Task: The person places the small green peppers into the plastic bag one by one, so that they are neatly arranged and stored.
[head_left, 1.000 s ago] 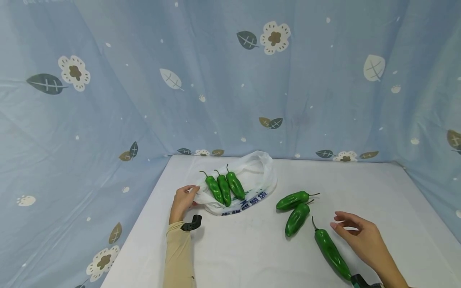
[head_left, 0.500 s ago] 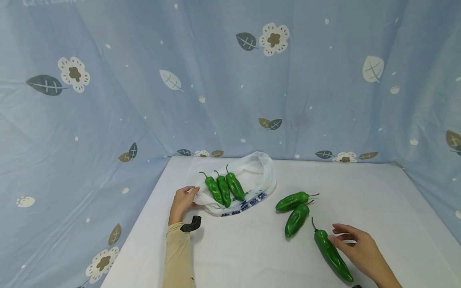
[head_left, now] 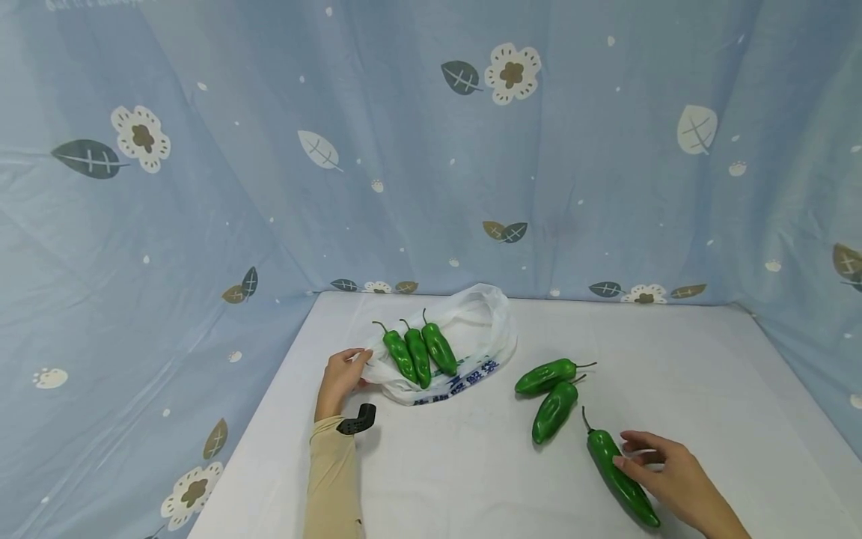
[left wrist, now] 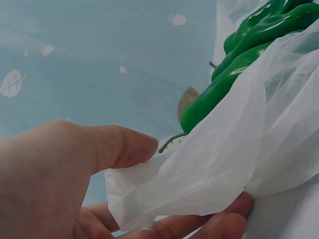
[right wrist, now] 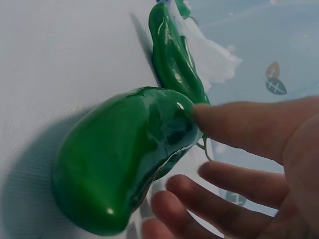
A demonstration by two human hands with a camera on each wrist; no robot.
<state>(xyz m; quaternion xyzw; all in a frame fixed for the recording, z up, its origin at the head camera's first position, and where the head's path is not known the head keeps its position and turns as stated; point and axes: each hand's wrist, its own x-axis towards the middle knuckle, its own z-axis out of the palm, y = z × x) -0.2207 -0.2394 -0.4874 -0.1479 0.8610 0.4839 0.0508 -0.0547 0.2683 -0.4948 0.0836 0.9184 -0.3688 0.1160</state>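
Note:
My left hand (head_left: 340,380) pinches the near-left edge of a white plastic bag (head_left: 494,340) between thumb and fingers; the left wrist view shows the film (left wrist: 199,179) between them. On the bag lie three green chili peppers (head_left: 417,355), side by side with stems pointing away. At the lower right, my right hand (head_left: 663,471) is beside a long green chili pepper (head_left: 619,479). In the right wrist view the thumb (right wrist: 234,124) is at that pepper's (right wrist: 109,164) upper side, seemingly touching it. The other fingers are loosely bent on its far side, apart from it.
Two more green peppers, one (head_left: 547,376) lying against the other (head_left: 555,412), are between the bag and my right hand on the white tabletop (head_left: 458,464). A blue patterned curtain (head_left: 404,150) hangs along the table's back and left side.
My right hand has moved down and left to the long pepper, its thumb now at the pepper's side. The left hand and bag have stayed in place.

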